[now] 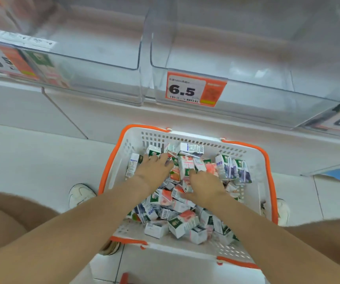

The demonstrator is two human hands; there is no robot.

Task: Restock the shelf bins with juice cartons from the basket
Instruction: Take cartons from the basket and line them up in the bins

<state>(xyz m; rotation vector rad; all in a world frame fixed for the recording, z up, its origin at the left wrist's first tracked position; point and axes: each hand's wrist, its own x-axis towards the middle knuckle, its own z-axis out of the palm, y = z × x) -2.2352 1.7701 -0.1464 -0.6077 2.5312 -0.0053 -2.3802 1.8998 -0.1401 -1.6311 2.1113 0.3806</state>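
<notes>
Juice cartons point(182, 221) lie in a loose pile inside a white basket point(185, 138) with an orange rim, seen from the head camera. The basket stands on the tiled floor point(31, 156), directly below the shelf bins. The cartons are small and white, printed in green, red or purple, and lie at mixed angles. The left hand point(152, 171) rests on the far left part of the pile, palm down, with its fingers stretched out over the cartons and gripping none. The right hand point(204, 187) rests on the middle of the pile; its fingers bend down among the cartons, and whether they grip one cannot be told. An upright carton point(186, 168) stands just beyond its fingertips. Two clear bins sit side by side above: the left bin point(83, 64) and the middle bin point(247, 89). A price tag point(195, 89) reading 6.5 is fixed to the front of the middle bin. A white shoe point(81, 194) is just beside the basket's left wall.
</notes>
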